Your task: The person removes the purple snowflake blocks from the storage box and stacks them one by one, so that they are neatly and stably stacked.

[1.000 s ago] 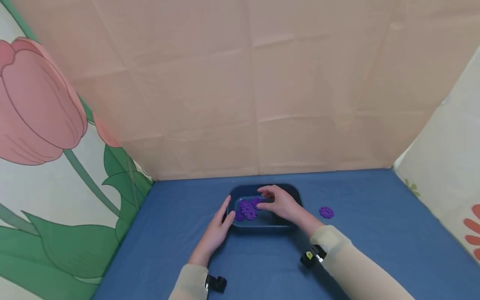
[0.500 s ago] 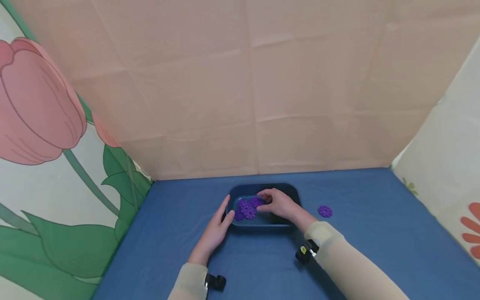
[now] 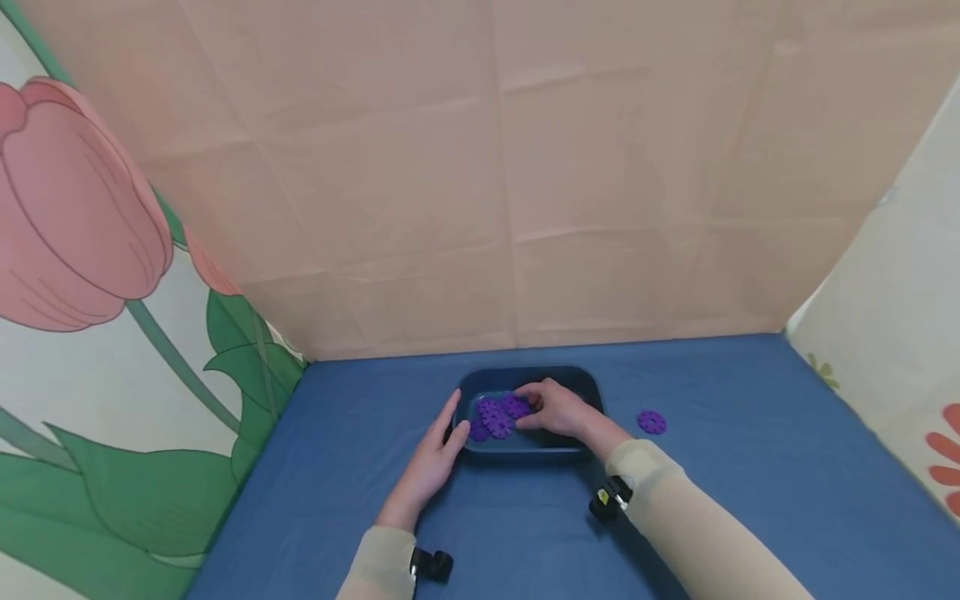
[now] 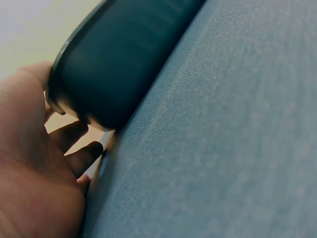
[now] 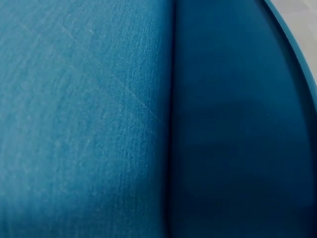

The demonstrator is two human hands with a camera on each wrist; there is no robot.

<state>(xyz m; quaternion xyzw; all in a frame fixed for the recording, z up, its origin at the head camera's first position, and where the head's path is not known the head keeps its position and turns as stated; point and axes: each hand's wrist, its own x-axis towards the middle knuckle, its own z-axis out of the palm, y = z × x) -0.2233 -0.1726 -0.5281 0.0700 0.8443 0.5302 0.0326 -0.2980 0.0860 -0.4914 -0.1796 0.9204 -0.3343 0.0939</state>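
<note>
A dark blue plastic tray (image 3: pixel 525 454) stands on the blue cloth. Inside, toward its left side, several purple notched discs (image 3: pixel 495 418) lie overlapping. My left hand (image 3: pixel 427 467) grips the tray's left end, thumb by the near rim and fingers along the outer side. From the left wrist, this hand (image 4: pixel 39 163) shows its fingers against the outside of the tray (image 4: pixel 114 64). My right hand (image 3: pixel 562 412) reaches into the tray from the right, thumb and fingers apart right at the discs. In the right wrist view only the tray's outer wall (image 5: pixel 237 119) and cloth show.
One more purple disc (image 3: pixel 652 422) lies on the blue cloth (image 3: pixel 517 533) right of the tray, beside the right forearm. A beige sheet (image 3: pixel 517 208) rises behind the table. Flower-patterned panels (image 3: pixel 90 208) stand at both sides.
My right hand has dropped slightly deeper into the tray, closer to the discs, and its forearm has shifted a little left. My left hand keeps its place on the tray.
</note>
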